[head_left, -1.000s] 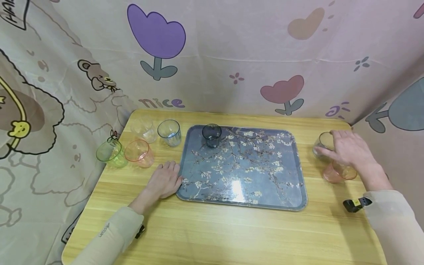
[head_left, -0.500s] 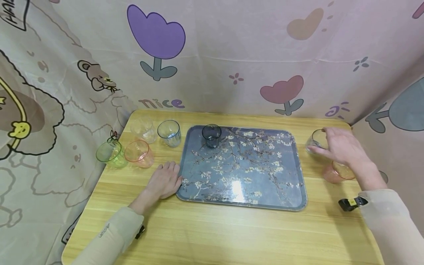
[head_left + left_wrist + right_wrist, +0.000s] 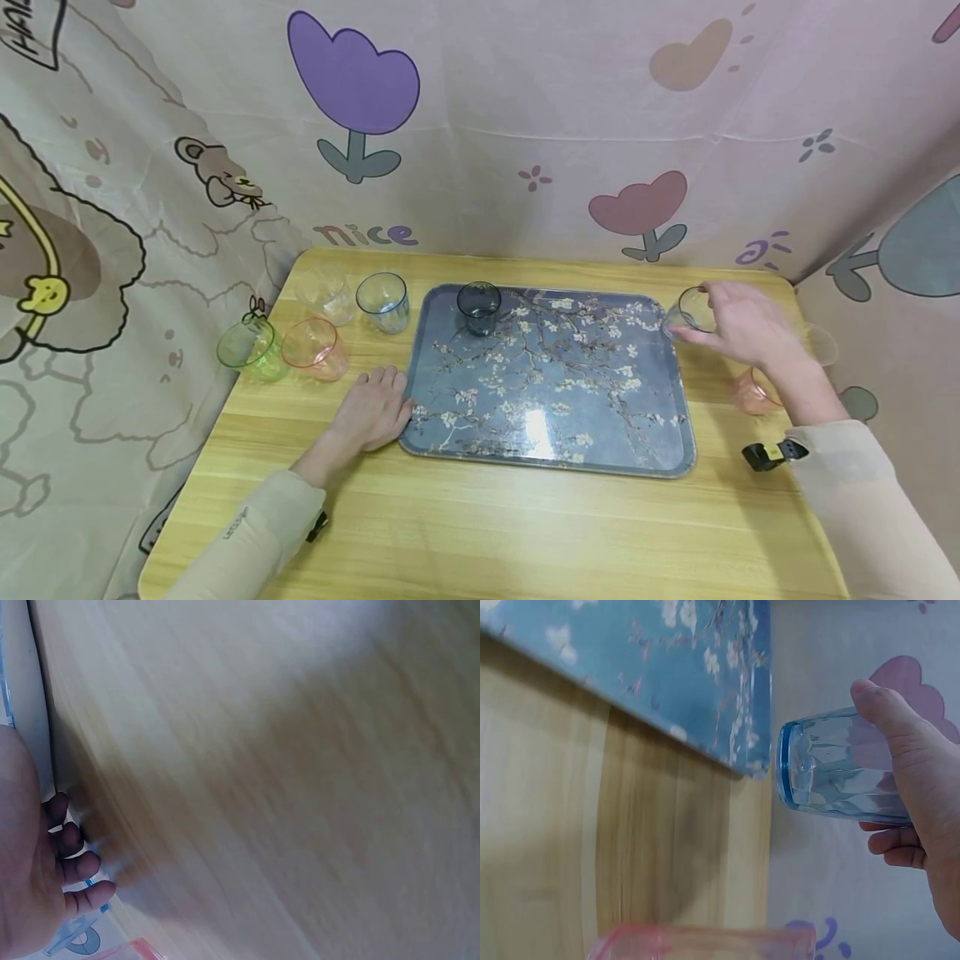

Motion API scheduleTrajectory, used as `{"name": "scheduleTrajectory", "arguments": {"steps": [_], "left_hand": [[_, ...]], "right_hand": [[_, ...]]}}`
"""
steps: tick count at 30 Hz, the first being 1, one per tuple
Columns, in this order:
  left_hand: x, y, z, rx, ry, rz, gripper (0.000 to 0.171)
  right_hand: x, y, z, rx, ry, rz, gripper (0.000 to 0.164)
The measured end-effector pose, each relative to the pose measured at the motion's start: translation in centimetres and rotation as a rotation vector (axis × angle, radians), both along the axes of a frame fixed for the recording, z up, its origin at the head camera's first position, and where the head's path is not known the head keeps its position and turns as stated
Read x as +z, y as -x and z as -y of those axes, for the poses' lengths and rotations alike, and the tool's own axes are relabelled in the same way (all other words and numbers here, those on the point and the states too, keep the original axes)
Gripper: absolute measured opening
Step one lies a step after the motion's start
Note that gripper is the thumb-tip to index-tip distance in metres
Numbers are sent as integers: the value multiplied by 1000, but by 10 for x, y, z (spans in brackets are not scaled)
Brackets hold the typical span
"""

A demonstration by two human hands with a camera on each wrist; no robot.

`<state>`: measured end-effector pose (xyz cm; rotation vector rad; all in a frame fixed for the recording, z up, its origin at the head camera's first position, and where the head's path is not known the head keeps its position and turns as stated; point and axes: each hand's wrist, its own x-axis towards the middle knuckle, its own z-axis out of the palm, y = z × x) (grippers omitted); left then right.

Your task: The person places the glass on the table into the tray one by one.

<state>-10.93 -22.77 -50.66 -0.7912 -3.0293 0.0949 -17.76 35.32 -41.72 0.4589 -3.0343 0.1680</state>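
My right hand (image 3: 750,325) grips a clear, blue-tinted drinking glass (image 3: 686,312), thumb on one side and fingers on the other. In the right wrist view this glass (image 3: 829,769) is lifted off the table, its thick base by the tray's corner. My left hand (image 3: 372,406) rests at the left edge of the flower-patterned tray (image 3: 540,379), fingers relaxed and holding nothing. In the left wrist view its fingertips (image 3: 94,896) lie beside the tray edge. A dark grey glass (image 3: 480,308) stands upright on the tray, toward its back left.
Left of the tray stand a blue-rimmed glass (image 3: 384,302), a clear glass (image 3: 326,296), an orange-pink glass (image 3: 317,350) and a green glass (image 3: 252,348). On the right, a pink glass (image 3: 753,393) and another clear glass (image 3: 822,344) stand partly behind the right arm. A printed curtain (image 3: 480,150) backs the table.
My right hand has carried the blue-tinted glass leftward, from the table's right side to the tray's back right corner. The left hand and the other glasses have stayed put.
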Motion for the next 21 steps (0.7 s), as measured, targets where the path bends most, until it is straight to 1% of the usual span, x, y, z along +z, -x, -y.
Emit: {"name": "scheduleTrajectory", "arguments": {"steps": [6,14,21], "left_hand": [[0,-1,0,0,-8,-9,31],[0,0,0,0,-7,-7,31],[0,-1,0,4,-17,-9,31]], "right_hand": [[1,5,15,15,36,7,91],[0,12,40,68,44,-50,85],[-3,19,62,118,44,-57,87]]}}
